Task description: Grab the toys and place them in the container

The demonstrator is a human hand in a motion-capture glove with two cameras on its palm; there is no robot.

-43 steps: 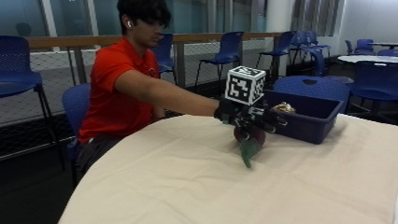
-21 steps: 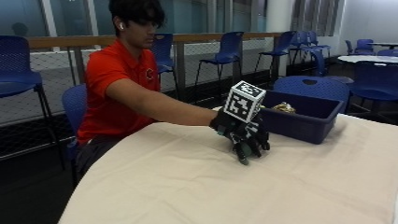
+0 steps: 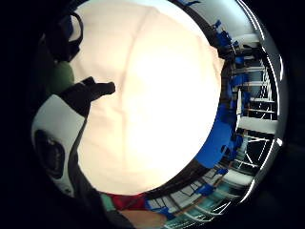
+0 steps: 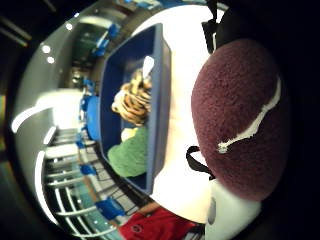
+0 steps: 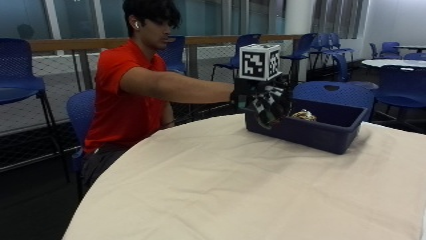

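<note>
Now, gloved hand [image 5: 265, 101] raised, gripping maroon toy [image 4: 240, 120]

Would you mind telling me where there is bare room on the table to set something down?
The cloth-covered table is bare from its near edge up to the blue container. It is crowded at the container's near corner, where the gloved right hand holds a maroon plush toy, and inside it, with a striped toy and a green toy.

Maroon plush toy [image 4: 240, 120] close to palm, perhaps held; blue container [image 4: 157, 107] beside.

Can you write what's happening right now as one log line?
gloved right hand: holding maroon plush toy | beside blue plastic container | not dropped yet
</note>
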